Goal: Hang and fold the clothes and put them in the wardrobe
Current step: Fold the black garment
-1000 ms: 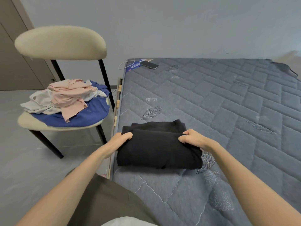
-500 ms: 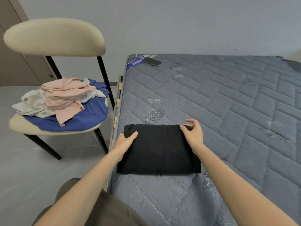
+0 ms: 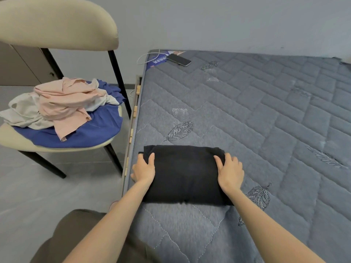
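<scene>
Black garment [image 3: 184, 173]: folded into a thick rectangle, lying flat on the mattress [image 3: 266, 120] close to its left edge. Long axis runs left to right across the person's front. Far edge rounded and slightly bulky, near edge straight.

Left hand [image 3: 143, 169]: flat over the garment's left end, fingers fairly straight and pointing away, thumb spread onto the cloth. Holds nothing, only presses.

Right hand [image 3: 229, 171]: same pose at the right end, thumb on the cloth, fingers straight and reaching the garment's right edge. Whether the fingertips tuck under it, cannot tell.

Surface: bare grey quilted mattress, stitched in a brick pattern with embroidered leaves. At its far left corner a dark phone [image 3: 178, 59] lies beside a white cable [image 3: 146, 57].

Room: plain pale wall [image 3: 228, 21] behind the bed, grey floor [image 3: 38, 196]. Cream chair [image 3: 57, 21] with black legs stands just left of the bed. Its seat carries a loose heap: pink garment [image 3: 64, 103] on top, off-white garment [image 3: 22, 112] at left, blue garment [image 3: 91, 133] underneath.
</scene>
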The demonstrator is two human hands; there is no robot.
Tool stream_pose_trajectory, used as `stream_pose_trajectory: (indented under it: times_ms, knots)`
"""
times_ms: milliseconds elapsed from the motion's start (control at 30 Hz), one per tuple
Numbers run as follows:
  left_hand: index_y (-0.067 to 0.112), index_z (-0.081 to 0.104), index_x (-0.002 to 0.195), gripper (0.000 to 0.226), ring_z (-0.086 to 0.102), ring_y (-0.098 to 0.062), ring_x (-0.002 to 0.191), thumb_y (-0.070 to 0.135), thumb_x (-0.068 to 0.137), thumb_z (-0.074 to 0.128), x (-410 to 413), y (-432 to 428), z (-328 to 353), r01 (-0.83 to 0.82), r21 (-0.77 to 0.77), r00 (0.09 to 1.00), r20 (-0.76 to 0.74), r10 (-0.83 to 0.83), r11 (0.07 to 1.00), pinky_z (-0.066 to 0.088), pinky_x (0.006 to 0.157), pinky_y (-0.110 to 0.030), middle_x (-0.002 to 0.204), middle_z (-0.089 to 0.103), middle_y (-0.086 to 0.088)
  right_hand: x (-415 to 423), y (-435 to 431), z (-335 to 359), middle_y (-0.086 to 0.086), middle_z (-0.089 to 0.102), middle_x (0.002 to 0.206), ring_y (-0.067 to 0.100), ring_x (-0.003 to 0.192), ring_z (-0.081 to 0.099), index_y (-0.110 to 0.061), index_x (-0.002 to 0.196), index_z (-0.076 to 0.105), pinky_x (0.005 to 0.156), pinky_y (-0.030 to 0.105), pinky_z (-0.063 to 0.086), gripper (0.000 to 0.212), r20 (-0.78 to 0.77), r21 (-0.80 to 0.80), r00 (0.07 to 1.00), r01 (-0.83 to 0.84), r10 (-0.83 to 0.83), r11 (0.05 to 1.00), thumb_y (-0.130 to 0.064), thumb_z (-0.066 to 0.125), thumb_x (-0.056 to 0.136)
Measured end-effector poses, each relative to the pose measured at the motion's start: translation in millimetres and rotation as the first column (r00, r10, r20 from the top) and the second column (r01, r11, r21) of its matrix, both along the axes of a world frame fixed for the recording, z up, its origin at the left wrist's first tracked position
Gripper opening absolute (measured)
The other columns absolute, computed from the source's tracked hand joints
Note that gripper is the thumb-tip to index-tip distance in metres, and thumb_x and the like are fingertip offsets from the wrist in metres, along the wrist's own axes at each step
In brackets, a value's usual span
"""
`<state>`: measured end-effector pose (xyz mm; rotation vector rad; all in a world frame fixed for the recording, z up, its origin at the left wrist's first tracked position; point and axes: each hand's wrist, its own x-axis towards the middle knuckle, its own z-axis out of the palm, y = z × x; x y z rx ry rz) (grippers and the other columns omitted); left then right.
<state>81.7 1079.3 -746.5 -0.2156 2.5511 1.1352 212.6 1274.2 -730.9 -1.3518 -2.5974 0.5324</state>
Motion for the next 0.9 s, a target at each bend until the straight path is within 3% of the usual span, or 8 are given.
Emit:
stream_pose_trajectory:
  times_ms: [100,233,367,500,633,800,900]
  knots:
    - [0.017,0.044,0.129,0.050,0.029,-0.033,0.127,0.051,0.093,0.043,4.3,3.3,9.0,-0.098,-0.122,0.995,-0.004,0.098,0.988,0.023,0.104,-0.049,0.135,0.035,-0.014,-4.5,-2.9,2.0,0.016,0.044,0.127,0.038,0.113,0.041,-0.014,0.127,0.045,0.092,0.047,0.037,0.049,0.004,-0.102,0.992,0.127,-0.128,0.987,-0.052,0.040,0.096]
    - [0.015,0.030,0.141,0.070,0.025,-0.035,0.132,0.056,0.088,0.050,13.5,-4.2,10.4,-0.082,0.003,0.997,0.016,0.081,0.997,0.026,0.107,-0.048,0.143,0.027,-0.017,-7.3,-10.2,4.2,0.018,0.034,0.140,0.041,0.127,0.034,-0.010,0.138,0.032,0.101,0.051,0.033,0.071,0.029,-0.327,0.962,0.266,-0.271,0.907,-0.063,0.038,0.091]
    - [0.006,0.025,0.145,0.090,0.039,-0.031,0.132,0.064,0.081,0.054,19.6,-2.0,10.1,-0.027,0.114,0.998,0.057,0.021,0.993,0.035,0.107,-0.042,0.145,0.039,-0.011,-8.5,-15.2,4.7,0.019,0.039,0.140,0.041,0.125,0.042,-0.004,0.138,0.032,0.099,0.048,0.036,0.081,0.030,-0.398,0.976,0.208,-0.215,0.893,-0.068,0.039,0.088]
    - [0.010,0.034,0.139,0.090,0.047,-0.031,0.125,0.071,0.075,0.055,17.6,0.8,8.2,-0.022,0.092,0.993,0.117,0.011,0.996,0.038,0.102,-0.040,0.138,0.049,-0.008,-5.8,-17.6,2.4,0.019,0.052,0.131,0.039,0.119,0.050,-0.004,0.133,0.038,0.097,0.046,0.039,0.073,0.026,-0.389,0.988,0.152,-0.154,0.909,-0.063,0.038,0.091]
    - [0.014,0.037,0.135,0.078,0.049,-0.029,0.123,0.064,0.079,0.058,17.4,-4.6,2.5,-0.015,0.172,0.994,0.108,-0.004,0.985,0.040,0.099,-0.040,0.134,0.052,-0.006,-3.5,-12.8,2.5,0.018,0.054,0.132,0.039,0.120,0.050,-0.009,0.136,0.040,0.099,0.045,0.039,0.059,0.004,-0.395,0.989,0.139,-0.150,0.908,-0.053,0.035,0.097]
    - [0.010,0.026,0.146,0.082,0.039,-0.027,0.133,0.056,0.086,0.056,14.0,-9.0,14.4,-0.021,0.244,1.000,0.024,0.016,0.970,0.034,0.109,-0.040,0.145,0.042,-0.007,-6.7,-15.5,19.4,0.015,0.059,0.124,0.037,0.116,0.052,-0.010,0.121,0.051,0.094,0.044,0.040,0.046,-0.142,-0.385,0.979,0.084,-0.149,0.919,-0.047,0.035,0.099]
    - [0.011,0.028,0.145,0.078,0.038,-0.025,0.135,0.054,0.086,0.056,6.7,-16.8,32.1,-0.013,0.307,0.998,-0.053,0.031,0.952,0.032,0.111,-0.040,0.147,0.040,-0.005,-13.8,-16.1,44.0,0.014,0.060,0.123,0.036,0.115,0.053,-0.011,0.120,0.054,0.095,0.044,0.041,0.045,-0.246,-0.364,0.963,0.018,-0.114,0.931,-0.046,0.036,0.099]
